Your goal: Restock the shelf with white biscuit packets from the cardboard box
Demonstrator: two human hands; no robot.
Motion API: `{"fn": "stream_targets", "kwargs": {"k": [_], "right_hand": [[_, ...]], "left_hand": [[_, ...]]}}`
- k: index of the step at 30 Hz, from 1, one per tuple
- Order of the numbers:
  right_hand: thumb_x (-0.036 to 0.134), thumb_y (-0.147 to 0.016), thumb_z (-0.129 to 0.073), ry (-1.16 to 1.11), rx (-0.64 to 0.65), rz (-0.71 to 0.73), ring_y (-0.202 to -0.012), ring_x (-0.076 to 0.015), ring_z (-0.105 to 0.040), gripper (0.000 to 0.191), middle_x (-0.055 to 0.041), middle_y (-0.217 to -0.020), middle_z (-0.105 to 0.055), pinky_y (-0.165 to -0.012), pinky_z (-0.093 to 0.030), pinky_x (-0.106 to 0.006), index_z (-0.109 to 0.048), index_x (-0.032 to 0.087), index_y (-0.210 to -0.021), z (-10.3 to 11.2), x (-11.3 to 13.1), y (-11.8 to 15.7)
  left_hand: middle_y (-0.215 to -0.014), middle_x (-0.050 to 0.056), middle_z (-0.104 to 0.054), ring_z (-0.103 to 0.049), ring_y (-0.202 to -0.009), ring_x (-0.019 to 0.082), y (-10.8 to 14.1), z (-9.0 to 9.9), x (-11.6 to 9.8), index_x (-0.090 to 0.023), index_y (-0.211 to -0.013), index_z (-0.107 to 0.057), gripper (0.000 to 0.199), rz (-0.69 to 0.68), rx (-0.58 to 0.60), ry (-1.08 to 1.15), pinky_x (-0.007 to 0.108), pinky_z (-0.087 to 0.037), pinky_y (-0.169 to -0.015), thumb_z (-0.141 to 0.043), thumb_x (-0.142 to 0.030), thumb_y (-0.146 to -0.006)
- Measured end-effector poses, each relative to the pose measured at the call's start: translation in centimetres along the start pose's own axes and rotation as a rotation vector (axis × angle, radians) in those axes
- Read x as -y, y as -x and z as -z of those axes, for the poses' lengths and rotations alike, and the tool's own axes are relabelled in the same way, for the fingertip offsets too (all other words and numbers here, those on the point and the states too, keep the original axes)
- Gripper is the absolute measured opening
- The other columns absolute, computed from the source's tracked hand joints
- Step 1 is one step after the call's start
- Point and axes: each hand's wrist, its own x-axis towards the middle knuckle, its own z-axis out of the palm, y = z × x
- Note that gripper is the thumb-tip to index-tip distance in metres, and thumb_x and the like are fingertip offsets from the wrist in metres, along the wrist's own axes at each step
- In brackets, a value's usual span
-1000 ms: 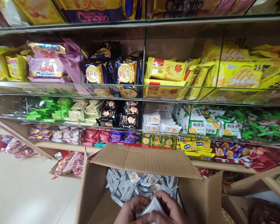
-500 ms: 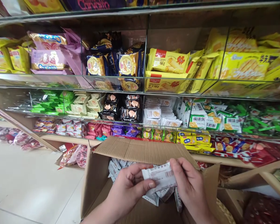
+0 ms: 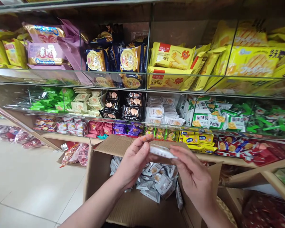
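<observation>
Between my two hands is a small white snack packet [image 3: 161, 152], seen nearly edge-on above an open cardboard box [image 3: 123, 207]. My left hand [image 3: 136, 160] pinches its left end with thumb and fingers. At the other end, the fingers of my right hand [image 3: 192, 172] close on the packet's right corner. Below, many similar white snack packets [image 3: 154, 183] lie loose in a heap inside the box. A matching stack of white packets [image 3: 162, 110] stands in a middle-shelf compartment straight ahead.
Glass-fronted shelves hold yellow chicken roll packs [image 3: 172, 55], black packets [image 3: 133, 110], green-and-white packets [image 3: 201, 120] and purple packets [image 3: 128, 128]. The box's raised back flap [image 3: 114, 144] touches the lower shelf area. Pale floor tiles [image 3: 38, 180] lie to the left, with bagged goods [image 3: 76, 155] under the shelf.
Both hands have risen towards the shelf with the packet. It has turned from showing its printed back to nearly edge-on, and more of the heap in the box shows.
</observation>
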Motion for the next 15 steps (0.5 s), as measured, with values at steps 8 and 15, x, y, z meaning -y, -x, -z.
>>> {"fn": "stream_targets", "kwargs": {"k": [8,15], "right_hand": [[0.033,-0.081,-0.054,-0.653,0.046,-0.426,-0.11,-0.0236,-0.052,0.036,-0.0109,-0.129,-0.047,-0.081,-0.051,-0.037,-0.05,0.025,-0.116,-0.7,-0.1,0.4],[0.028,-0.073,-0.065,-0.686,-0.016,-0.571,-0.077,-0.0153,-0.062,0.028,-0.005,-0.09,-0.066,-0.065,-0.053,-0.027,-0.055,0.02,-0.098,-2.2,-0.2,0.0]], "left_hand": [[-0.121,0.004,-0.05,-0.058,-0.095,0.018,0.6,-0.3,0.0,-0.028,-0.114,-0.046,0.056,-0.232,0.006,-0.228,0.028,-0.047,-0.079,-0.07,-0.013,-0.066],[-0.076,-0.001,-0.066,-0.06,-0.064,0.01,0.7,-0.7,0.9,-0.018,-0.089,-0.053,0.034,-0.028,-0.136,0.071,0.021,-0.048,-0.064,-0.074,-0.017,-0.063]]}}
